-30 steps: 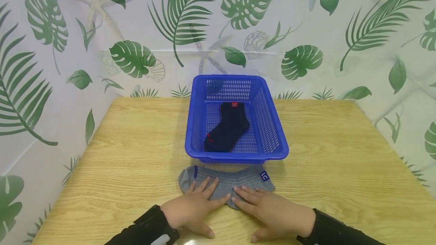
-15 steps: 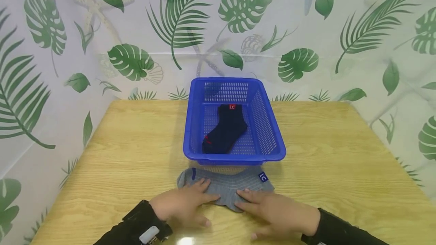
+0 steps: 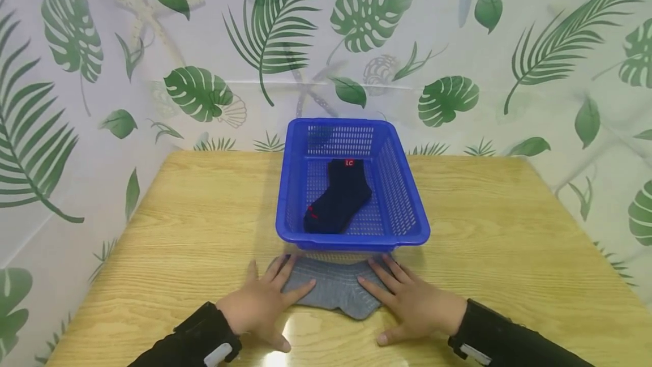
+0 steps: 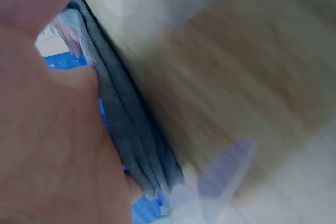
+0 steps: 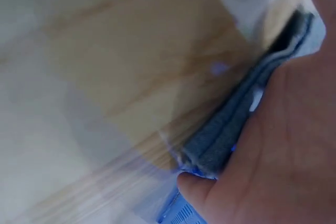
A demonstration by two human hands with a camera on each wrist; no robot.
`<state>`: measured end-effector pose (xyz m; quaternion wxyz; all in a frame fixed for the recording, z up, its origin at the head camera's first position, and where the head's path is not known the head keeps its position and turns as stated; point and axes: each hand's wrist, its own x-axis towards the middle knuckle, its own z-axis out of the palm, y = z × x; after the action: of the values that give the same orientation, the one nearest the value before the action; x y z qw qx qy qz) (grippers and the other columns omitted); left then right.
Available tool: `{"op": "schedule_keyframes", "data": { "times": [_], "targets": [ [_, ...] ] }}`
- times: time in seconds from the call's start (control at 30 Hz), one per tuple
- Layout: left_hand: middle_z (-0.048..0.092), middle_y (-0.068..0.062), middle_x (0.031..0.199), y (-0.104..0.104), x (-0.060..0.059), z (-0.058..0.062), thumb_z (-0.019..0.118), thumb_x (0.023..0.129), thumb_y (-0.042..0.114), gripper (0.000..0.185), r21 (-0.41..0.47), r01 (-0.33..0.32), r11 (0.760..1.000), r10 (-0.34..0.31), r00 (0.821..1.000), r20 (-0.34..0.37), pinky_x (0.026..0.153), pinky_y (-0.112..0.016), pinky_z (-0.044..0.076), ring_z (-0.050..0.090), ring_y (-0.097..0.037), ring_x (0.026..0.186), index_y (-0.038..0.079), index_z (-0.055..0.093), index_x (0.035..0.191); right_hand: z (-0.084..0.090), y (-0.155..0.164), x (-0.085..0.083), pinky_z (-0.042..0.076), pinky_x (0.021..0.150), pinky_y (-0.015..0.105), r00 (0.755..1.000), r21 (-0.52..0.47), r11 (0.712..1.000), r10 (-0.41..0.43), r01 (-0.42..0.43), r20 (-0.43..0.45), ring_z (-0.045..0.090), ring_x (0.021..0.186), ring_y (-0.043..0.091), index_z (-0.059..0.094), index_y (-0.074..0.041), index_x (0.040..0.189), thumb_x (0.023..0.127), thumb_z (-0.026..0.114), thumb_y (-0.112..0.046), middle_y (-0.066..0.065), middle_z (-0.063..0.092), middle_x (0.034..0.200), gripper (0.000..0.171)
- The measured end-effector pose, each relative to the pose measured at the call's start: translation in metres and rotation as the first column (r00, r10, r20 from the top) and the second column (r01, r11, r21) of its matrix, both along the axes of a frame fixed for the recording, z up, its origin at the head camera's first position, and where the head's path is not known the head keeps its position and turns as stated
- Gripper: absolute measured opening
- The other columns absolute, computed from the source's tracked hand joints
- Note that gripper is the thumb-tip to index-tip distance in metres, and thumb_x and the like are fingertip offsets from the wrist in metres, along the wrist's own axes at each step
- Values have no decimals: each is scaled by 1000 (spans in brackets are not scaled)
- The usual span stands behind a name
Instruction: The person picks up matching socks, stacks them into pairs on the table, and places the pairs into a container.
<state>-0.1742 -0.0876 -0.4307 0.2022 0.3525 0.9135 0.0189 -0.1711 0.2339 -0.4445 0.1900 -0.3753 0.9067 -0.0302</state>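
A grey sock (image 3: 333, 290) lies flat on the wooden table (image 3: 509, 254), just in front of a blue mesh basket (image 3: 351, 240). My left hand (image 3: 262, 298) rests flat on the sock's left end with its fingers straight and spread. My right hand (image 3: 402, 298) lies flat on the right end in the same way and hides the cuff label. A dark navy sock (image 3: 338, 197) with a red label lies inside the basket. Both wrist views are blurred; each shows a palm against the grey sock (image 4: 126, 129) (image 5: 231, 124).
Leaf-printed curtains (image 3: 458, 44) close in the table on the back and both sides. Bare wood (image 3: 193, 214) shows to the left and right of the basket. Black sleeves (image 3: 509, 344) cover both forearms.
Both hands have slid apart from the sock's middle to its two ends and a little toward the basket. The sock's blue label is now covered.
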Motion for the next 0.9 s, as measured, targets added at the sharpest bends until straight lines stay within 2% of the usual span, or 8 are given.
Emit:
{"op": "schedule_keyframes", "data": {
  "times": [0.17,0.4,0.53,0.6,0.7,0.77,0.8,0.9],
  "targets": [
    [11,-22,159,-4,-5,-1,77,66,65,105,2,-9,1000,9,1000,27,101,-78,9,8,-39,147,35,27,153,-2,4,3,26,108,61,998,21,999,29,-28,-53,5,144,48,21,-17,156,83,45,-76,25,11,159,97],
    [-10,-16,161,-9,-12,-5,71,70,70,108,-40,-43,998,50,978,204,105,-74,2,-13,-33,147,40,12,155,-3,7,4,26,107,63,1000,1,1000,19,-19,-14,4,144,48,20,-18,156,85,44,-75,25,9,159,94],
    [4,-23,160,-9,-23,1,70,77,62,94,64,-55,996,38,969,246,106,-72,11,0,-38,147,29,28,154,-2,9,0,28,107,62,1000,-93,996,-5,2,-31,11,144,46,31,-15,153,90,46,-67,22,18,158,84],
    [25,-24,155,-13,-32,3,71,83,50,79,244,-89,966,30,972,233,108,-65,23,21,-39,144,15,43,147,0,12,-2,33,105,59,995,-160,987,-28,13,-95,24,141,46,44,-9,146,93,51,-59,22,31,153,73],
    [54,-21,136,-23,-44,1,73,86,31,54,507,-150,849,61,980,187,103,-53,40,49,-38,126,1,58,129,3,17,-5,44,99,53,965,-258,963,-137,77,-222,49,126,41,61,-1,127,93,62,-41,21,54,136,53],
    [63,-14,125,-28,-49,-1,74,86,25,46,580,-228,782,144,972,188,97,-47,46,59,-34,114,1,61,123,5,19,-7,50,91,49,929,-296,942,-241,155,-281,59,113,37,66,1,117,89,69,-32,20,62,123,43],
    [64,-14,122,-30,-50,-3,74,85,24,43,584,-272,765,192,962,196,94,-47,48,61,-33,110,1,62,120,5,21,-7,53,85,47,909,-306,932,-289,195,-301,63,104,35,68,2,113,87,71,-29,19,65,115,40],
    [67,-13,111,-32,-52,-7,77,83,23,39,525,-365,769,301,931,208,86,-44,52,65,-29,99,3,65,114,4,22,-7,54,68,37,874,-310,894,-408,324,-265,63,80,21,70,-1,102,84,74,-26,8,65,92,32]
  ]
}}
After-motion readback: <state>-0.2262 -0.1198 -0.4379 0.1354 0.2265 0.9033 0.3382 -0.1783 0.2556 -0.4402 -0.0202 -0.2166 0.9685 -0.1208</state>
